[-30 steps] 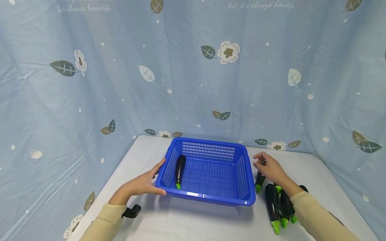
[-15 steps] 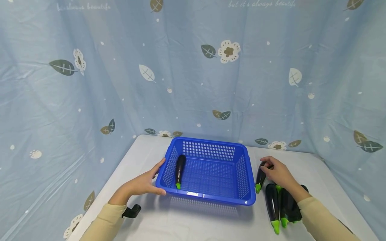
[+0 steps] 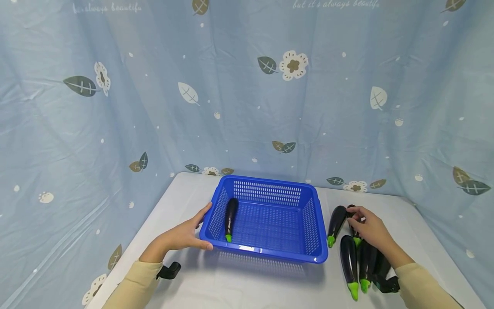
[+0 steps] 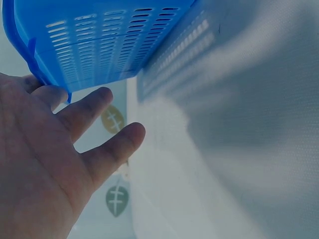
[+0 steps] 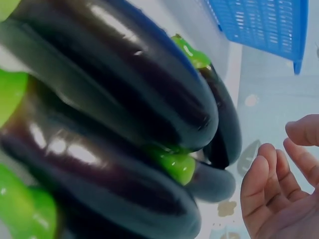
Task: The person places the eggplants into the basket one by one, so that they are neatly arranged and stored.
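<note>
My left hand (image 3: pixel 181 234) rests at the left front corner of the blue plastic basket (image 3: pixel 266 257). Its thumb lies along the front rim and the fingers spread along the left side. In the left wrist view, two straight fingers (image 4: pixel 117 154) stand off the basket wall. One eggplant (image 3: pixel 230 219) lies inside the basket at the left. My right hand (image 3: pixel 368 227) hovers at the far end of an eggplant (image 3: pixel 355 234), fingers loosely bent. In the right wrist view this hand (image 5: pixel 279 199) holds nothing, close past the ends of the eggplants.
A single eggplant (image 3: pixel 336 223) lies between the basket and the right hand. Nearer the front are two more eggplants, one (image 3: pixel 349 264) beside the other (image 3: pixel 367 262), with another partly hidden by the forearm. A patterned blue curtain (image 3: pixel 247 107) hangs behind the white table (image 3: pixel 231 287).
My right hand has moved right, away from the eggplant beside the basket to the one further right, leaving the first uncovered. The left hand and basket stay put.
</note>
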Demonstrator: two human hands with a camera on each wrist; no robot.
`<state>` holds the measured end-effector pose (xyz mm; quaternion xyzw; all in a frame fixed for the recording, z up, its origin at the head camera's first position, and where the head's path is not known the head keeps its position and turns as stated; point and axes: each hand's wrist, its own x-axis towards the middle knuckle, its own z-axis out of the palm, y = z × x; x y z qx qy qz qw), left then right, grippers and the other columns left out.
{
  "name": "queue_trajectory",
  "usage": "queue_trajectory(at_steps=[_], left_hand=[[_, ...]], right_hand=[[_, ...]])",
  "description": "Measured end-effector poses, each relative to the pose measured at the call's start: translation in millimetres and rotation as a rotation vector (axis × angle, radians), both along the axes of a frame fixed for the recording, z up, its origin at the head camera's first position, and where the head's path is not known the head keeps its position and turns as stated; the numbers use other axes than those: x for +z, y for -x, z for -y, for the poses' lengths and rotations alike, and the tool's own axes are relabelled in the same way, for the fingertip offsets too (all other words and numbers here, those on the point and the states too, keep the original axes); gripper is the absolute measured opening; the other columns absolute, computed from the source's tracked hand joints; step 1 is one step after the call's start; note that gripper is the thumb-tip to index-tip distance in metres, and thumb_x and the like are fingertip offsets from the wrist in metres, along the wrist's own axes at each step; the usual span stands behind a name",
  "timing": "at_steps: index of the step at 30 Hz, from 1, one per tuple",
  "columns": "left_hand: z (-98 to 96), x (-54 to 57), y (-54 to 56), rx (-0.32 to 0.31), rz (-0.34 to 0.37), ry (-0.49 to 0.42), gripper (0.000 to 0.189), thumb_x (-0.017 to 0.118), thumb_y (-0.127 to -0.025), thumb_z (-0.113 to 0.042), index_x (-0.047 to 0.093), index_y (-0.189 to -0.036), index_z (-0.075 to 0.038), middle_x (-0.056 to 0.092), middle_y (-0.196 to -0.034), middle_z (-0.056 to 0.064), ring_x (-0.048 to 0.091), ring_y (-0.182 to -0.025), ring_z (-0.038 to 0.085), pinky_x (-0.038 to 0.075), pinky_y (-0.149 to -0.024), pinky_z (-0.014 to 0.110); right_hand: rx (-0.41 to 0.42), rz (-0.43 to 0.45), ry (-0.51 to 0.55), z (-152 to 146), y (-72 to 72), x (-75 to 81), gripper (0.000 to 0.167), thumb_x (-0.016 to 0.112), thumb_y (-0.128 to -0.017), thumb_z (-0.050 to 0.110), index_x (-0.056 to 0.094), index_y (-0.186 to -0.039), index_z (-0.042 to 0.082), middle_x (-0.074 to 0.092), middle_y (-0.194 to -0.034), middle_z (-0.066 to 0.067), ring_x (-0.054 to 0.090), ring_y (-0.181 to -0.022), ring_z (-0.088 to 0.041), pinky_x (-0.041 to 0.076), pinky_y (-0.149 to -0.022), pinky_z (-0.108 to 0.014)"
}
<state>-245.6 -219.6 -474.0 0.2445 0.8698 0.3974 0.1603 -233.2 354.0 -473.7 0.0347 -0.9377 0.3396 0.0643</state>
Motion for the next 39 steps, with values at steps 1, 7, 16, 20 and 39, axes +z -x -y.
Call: queue_trajectory(at_steps=[1, 7, 16, 20, 39], left_hand=[[0.2, -0.2, 0.1, -0.001, -0.001, -0.001, 0.128, 0.088, -0.078, -0.038, -0.003, -0.165, -0.018, 0.017, -0.166, 0.023, 0.026, -0.149, 0.046, 0.028, -0.114, 0.067], [0.9, 0.3, -0.1, 0.003, 0.001, -0.004, 0.128, 0.088, -0.077, -0.04, -0.003, -0.165, -0.017, 0.016, -0.166, 0.024, 0.026, -0.149, 0.047, 0.029, -0.113, 0.067], [0.1, 1.9, -1.1, 0.01, 0.004, 0.004, 0.128, 0.088, -0.078, -0.04, -0.003, -0.165, -0.017, 0.016, -0.166, 0.024, 0.025, -0.149, 0.047, 0.029, -0.113, 0.068], [0.2, 1.4, -1.3, 0.014, 0.006, 0.005, 0.128, 0.088, -0.078, -0.039, -0.003, -0.165, -0.017, 0.015, -0.166, 0.024, 0.025, -0.149, 0.047, 0.029, -0.113, 0.067], [-1.9, 2.8, -0.5, 0.002, -0.001, 0.0, 0.128, 0.088, -0.078, -0.038, -0.002, -0.164, -0.013, 0.011, -0.167, 0.024, 0.024, -0.149, 0.048, 0.029, -0.114, 0.066]], right_hand=[[-0.003, 0.003, -0.002, -2, -0.6, -0.6, 0.036, 0.061, -0.099, 0.011, 0.057, -0.13, -0.006, 0.058, -0.094, -0.011, 0.058, -0.064, -0.02, 0.048, -0.051, -0.028], [-0.01, 0.011, -0.018, -11, -4.7, -2.0, 0.036, 0.059, -0.102, 0.015, 0.057, -0.131, -0.006, 0.06, -0.098, -0.012, 0.06, -0.07, -0.017, 0.049, -0.054, -0.028], [-0.041, 0.014, -0.078, -22, -9.9, -5.6, 0.036, 0.061, -0.101, 0.014, 0.057, -0.13, -0.006, 0.064, -0.098, -0.015, 0.064, -0.078, -0.022, 0.052, -0.058, -0.032], [-0.052, -0.004, -0.113, -28, -12.2, -7.3, 0.036, 0.062, -0.098, 0.014, 0.059, -0.128, -0.007, 0.066, -0.094, -0.013, 0.064, -0.078, -0.025, 0.05, -0.062, -0.035], [-0.197, 0.05, -0.157, -50, -31.7, -19.7, 0.04, 0.063, -0.097, 0.019, 0.059, -0.124, -0.009, 0.064, -0.091, -0.013, 0.06, -0.079, -0.028, 0.045, -0.062, -0.035]])
